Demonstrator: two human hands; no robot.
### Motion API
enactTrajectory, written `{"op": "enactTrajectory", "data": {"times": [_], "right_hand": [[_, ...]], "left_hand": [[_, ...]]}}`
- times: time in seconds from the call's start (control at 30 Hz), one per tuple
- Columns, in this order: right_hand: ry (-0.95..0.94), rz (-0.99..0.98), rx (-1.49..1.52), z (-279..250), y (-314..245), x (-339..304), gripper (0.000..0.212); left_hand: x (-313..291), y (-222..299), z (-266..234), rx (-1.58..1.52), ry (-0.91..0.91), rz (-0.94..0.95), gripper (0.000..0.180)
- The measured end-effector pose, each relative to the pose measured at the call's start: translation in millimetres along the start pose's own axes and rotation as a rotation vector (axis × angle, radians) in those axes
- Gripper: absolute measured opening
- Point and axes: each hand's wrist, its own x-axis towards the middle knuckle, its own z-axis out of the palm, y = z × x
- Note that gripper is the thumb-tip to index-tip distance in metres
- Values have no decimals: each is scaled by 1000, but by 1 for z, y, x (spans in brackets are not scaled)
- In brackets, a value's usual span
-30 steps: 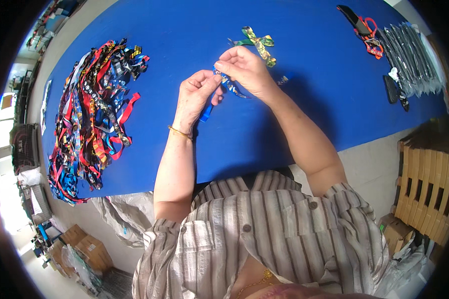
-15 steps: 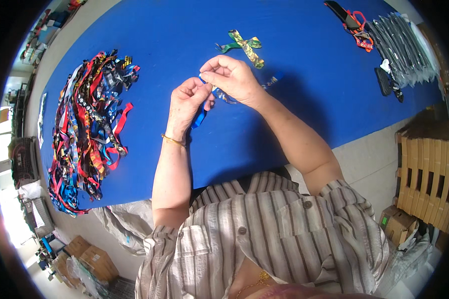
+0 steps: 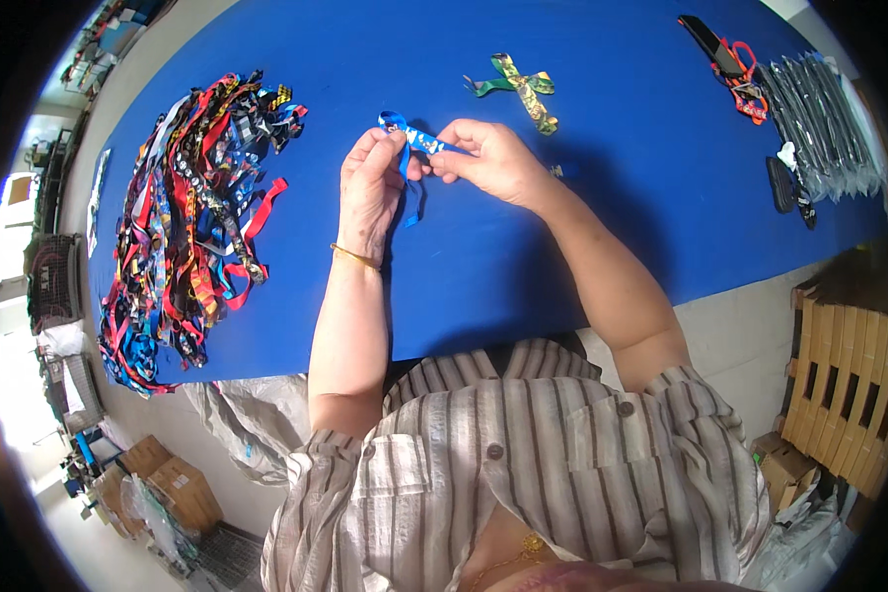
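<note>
A blue printed ribbon is stretched between my two hands above the blue table. My left hand pinches it where it curls into a small loop, and a narrow blue tail hangs below those fingers. My right hand, fingers closed, grips the ribbon a little further to the right. Just beyond my hands, a green and yellow patterned ribbon lies folded in a cross shape on the table.
A big heap of many-coloured ribbons covers the table's left side. At the far right lie orange-handled scissors, a dark phone-like slab and a stack of plastic-wrapped dark packs. Cardboard boxes stand on the floor.
My hands have moved apart, the right one rightward and slightly down, so more of the blue ribbon shows between them. The whole view has shifted slightly.
</note>
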Motion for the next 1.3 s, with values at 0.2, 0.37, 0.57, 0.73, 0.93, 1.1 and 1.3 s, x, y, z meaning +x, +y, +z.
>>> {"op": "enactTrajectory", "data": {"times": [0.2,0.37,0.57,0.73,0.93,1.1,1.3], "right_hand": [[-37,-101,-48,4,8,1,19],[113,-182,-379,11,-5,-5,23],[176,-381,-379,10,3,0,24],[216,-159,-231,13,-5,-3,20],[251,-207,-171,7,6,2,16],[181,-211,-111,5,2,1,20],[242,-284,-297,-4,5,2,17]], "left_hand": [[-1,5,-2,-108,-30,-47,16],[2,4,-9,-156,-71,-25,14],[1,2,-8,-188,-27,-22,11],[1,2,-17,-212,-53,-4,9],[-4,7,-6,-237,-99,2,12],[-2,4,-14,-243,-249,-7,15],[-2,2,-10,-189,-231,9,16]]}}
